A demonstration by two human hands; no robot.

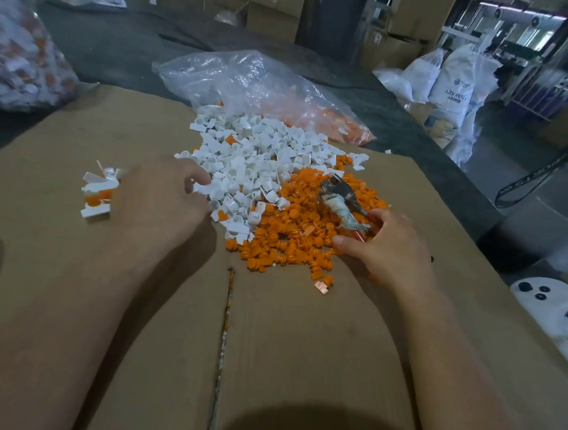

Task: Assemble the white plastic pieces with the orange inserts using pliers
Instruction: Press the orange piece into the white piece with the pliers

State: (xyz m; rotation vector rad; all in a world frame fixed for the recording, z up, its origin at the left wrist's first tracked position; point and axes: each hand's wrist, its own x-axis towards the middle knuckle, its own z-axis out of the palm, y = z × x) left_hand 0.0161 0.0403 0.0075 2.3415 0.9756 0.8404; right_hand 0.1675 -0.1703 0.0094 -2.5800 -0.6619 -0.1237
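Head view of the work surface, the closed top of a cardboard box (302, 332) with its centre seam running toward the viewer. A heap of white plastic pieces (253, 156) lay on the far middle of the box; a heap of orange inserts (288, 235) lay just beside it, on the near-right, the two heaps touching and mixing along their shared edge.

The left hand (164, 197) rested palm down at the near-left edge of the white heap, its fingertips (200, 176) curled in among the pieces. Whether they pinched a piece could not be told, since the hand's back hid the contact.

The right hand (387, 244) lay on the right side of the orange heap, its fingers wrapped round the handles of the pliers (342, 198) and its thumb stretched out flat over the inserts. The pliers' metal head pointed away from the person, above the orange heap; the handles looked wrapped in pale, worn tape.

A small cluster of joined white-and-orange pieces (97, 193) sat apart on the box, left of the left hand. A small copper-coloured piece (321, 287) lay near the orange heap's front edge.

Behind the heaps a clear plastic bag (251, 80) lay slumped, with orange parts showing through its right end. White sacks (450, 88) stood on the floor at far right.
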